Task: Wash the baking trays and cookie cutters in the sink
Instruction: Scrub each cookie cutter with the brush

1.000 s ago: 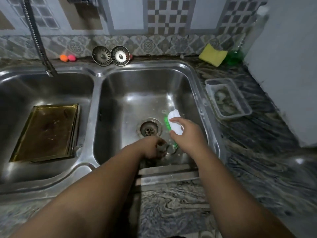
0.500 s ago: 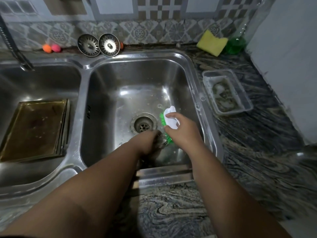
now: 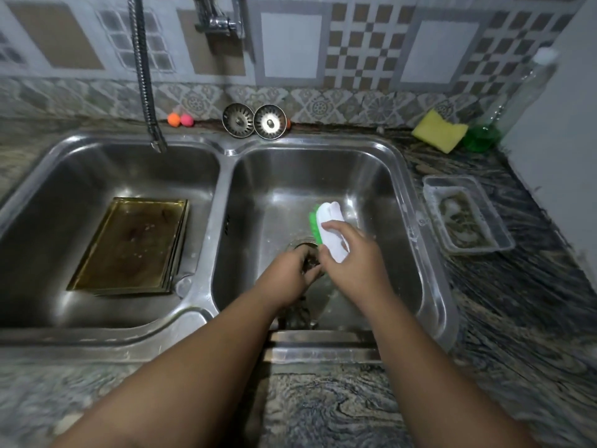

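Note:
Both my hands are down in the right basin (image 3: 381, 176) of a steel double sink. My right hand (image 3: 350, 265) grips a white scrubbing brush (image 3: 331, 227) with green bristles, tilted over the drain. My left hand (image 3: 290, 273) is closed around a small dark metal cookie cutter (image 3: 310, 260), mostly hidden by my fingers, right against the brush. A stack of brass-coloured baking trays (image 3: 129, 244) lies flat in the left basin (image 3: 58, 189).
A flexible tap hose (image 3: 143, 76) hangs over the left basin. Two sink strainers (image 3: 253, 120) lean on the back ledge beside small orange and pink balls (image 3: 180, 119). A yellow sponge (image 3: 439, 130), a green soap bottle (image 3: 481, 137) and a clear plastic container (image 3: 465, 215) sit on the right counter.
My view has tilted up and shifted left, showing more wall and tap. The brush has lifted slightly and moved over the drain while my left hand keeps its hold on the cutter.

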